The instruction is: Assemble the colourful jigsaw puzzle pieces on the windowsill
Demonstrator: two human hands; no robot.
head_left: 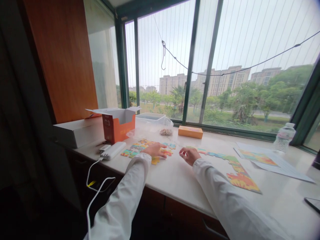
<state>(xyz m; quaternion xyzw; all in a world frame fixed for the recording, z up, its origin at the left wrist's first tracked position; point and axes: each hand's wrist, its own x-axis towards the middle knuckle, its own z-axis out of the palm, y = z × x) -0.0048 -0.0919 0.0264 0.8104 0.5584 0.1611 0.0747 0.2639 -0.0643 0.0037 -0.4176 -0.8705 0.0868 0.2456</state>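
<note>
White sleeves point(120, 203) are reaching out across the windowsill point(175, 180), and my left hand point(153, 150) is coming down right on the loose jigsaw pieces point(142, 150), its fingers point(162, 154) lying fairly wide across them, though I can't tell whether they're gripping one! My right hand point(187, 156) is hovering just beside the long joined strip of puzzle point(237, 170), fingertips point(181, 152) bunching narrow, and I can't make out anything between them. That strip is running off toward the right, next to a printed picture point(257, 157) lying on white papers point(282, 168). Over on the left, a power bank point(113, 150) is sitting just beside the pieces, its white cable point(93, 176) trailing down over the edge. Behind them, an open orange box point(118, 125) is standing near a plastic tub point(150, 117), a small orange box point(190, 132) is lying by the window, and a water bottle point(283, 137) is standing at the far right!
</note>
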